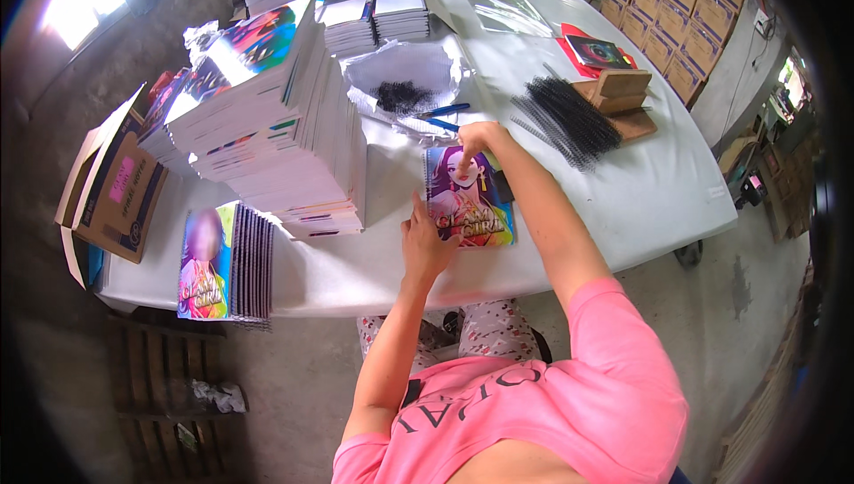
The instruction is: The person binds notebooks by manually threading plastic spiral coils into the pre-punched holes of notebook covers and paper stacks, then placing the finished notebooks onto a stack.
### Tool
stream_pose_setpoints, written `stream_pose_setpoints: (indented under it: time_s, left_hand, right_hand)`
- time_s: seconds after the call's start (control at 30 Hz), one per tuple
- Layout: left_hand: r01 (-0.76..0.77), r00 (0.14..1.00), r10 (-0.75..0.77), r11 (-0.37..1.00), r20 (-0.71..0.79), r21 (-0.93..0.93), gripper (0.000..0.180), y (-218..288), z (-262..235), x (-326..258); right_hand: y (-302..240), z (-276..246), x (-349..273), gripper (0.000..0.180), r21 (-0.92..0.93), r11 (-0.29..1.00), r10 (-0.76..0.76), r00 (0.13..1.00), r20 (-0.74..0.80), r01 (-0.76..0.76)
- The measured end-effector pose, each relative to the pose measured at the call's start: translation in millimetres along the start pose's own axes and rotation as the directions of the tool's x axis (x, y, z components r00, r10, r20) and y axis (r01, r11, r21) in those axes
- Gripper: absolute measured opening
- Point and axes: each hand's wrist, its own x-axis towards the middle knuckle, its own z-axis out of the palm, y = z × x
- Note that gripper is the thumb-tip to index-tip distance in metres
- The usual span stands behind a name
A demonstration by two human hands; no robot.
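Pressed flat, the left hand [425, 248] pins the illustrated notebook [469, 197] at its lower left edge while the right hand [478, 139] pinches at its top, apparently seating the spiral. Left of the notebook, bound copies [224, 262] lie finished; beyond it, the tall unbound stack [276, 119] and black coils [569, 119] remain.

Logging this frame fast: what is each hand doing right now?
Left hand: open, resting on the lower left edge of the spiral notebook.
Right hand: fingers bent at the notebook's top edge; whether it pinches anything cannot be told.
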Motion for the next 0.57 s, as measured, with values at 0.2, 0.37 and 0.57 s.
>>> stream_pose_setpoints:
  time_s: [0.2,0.37,0.57]
  left_hand:
    - [0.021,0.987,-0.013,0.999,-0.161,0.044,0.105,-0.8,4.9,-12.1]
    - [0.025,0.941,-0.22,0.801,-0.255,-0.598,0.104,-14.8,-5.3,-9.1]
    - [-0.242,0.94,-0.116,0.44,-0.321,-0.865,0.093,36.3,-68.7,3.7]
  right_hand:
    - [2.8,-17.7,-22.2,0.044,0.252,0.85,-0.446,0.886,-0.126,0.463]
    - [10.4,-47.4,-76.8,0.036,0.23,0.595,-0.447,0.555,-0.702,0.77]
    - [-6.3,1.6,-196.3,0.045,0.264,0.508,-0.108,0.365,-0.925,0.82]
